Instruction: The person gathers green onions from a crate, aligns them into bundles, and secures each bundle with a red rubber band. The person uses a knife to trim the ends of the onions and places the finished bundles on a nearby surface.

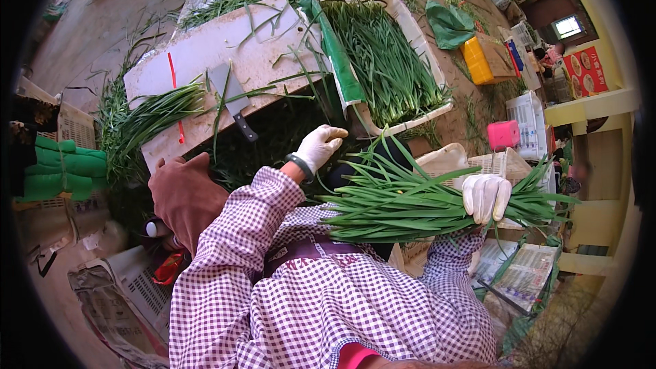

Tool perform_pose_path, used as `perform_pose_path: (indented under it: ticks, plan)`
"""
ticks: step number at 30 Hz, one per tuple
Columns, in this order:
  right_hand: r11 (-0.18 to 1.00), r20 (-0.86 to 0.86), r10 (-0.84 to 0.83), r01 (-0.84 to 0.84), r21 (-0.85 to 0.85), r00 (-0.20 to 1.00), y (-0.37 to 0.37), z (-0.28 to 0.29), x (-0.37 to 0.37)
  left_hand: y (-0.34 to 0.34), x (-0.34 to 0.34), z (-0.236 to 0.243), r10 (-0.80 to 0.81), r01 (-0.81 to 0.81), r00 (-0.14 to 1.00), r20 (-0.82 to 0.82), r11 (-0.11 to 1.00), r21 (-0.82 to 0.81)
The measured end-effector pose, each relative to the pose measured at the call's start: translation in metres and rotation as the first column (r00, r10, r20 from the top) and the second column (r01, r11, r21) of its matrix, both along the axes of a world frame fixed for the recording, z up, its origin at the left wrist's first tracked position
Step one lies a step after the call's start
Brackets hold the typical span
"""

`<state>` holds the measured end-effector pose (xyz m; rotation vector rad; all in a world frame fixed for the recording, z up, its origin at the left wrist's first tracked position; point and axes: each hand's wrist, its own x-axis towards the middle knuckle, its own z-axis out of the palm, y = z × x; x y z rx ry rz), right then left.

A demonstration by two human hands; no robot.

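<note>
One bunch of garlic chives (403, 206) ran sideways through the right grip (486, 198), which was wrapped around its right part. Left grip (318, 148) was half-curled, visibly holding nothing, near the bunch's left end.

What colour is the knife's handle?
Black; the handle shows best in the head view.

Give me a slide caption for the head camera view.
A gloved right hand grips long green leaves, the gloved left hand nearby, a knife lying on a white board ahead.
</note>
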<state>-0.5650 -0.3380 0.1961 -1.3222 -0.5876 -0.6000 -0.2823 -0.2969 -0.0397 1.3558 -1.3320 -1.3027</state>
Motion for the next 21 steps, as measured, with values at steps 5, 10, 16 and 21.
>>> perform_pose_path:
  ticks: [5, 10, 16, 21]
  plan:
    - [0.999, -0.034, -0.030, 0.031, 0.026, 0.999, 0.013, 0.008, 0.010, -0.025, -0.023, -0.006, -0.063, 0.281, 0.874, -0.482, 0.875, 0.395]
    - [1.000, -0.048, 0.002, -0.002, 0.015, 0.999, 0.012, 0.012, 0.012, -0.011, -0.031, -0.005, -0.010, 0.313, 0.770, -0.638, 0.877, 0.365]
    - [0.999, -0.041, 0.000, 0.002, 0.037, 0.999, 0.015, 0.012, 0.012, 0.022, -0.005, -0.023, -0.068, 0.498, 0.670, -0.739, 0.780, 0.380]
    - [0.999, -0.038, 0.031, -0.030, 0.018, 0.999, 0.011, 0.011, 0.009, 0.043, -0.013, -0.012, -0.168, 0.739, 0.404, -0.899, 0.640, 0.212]
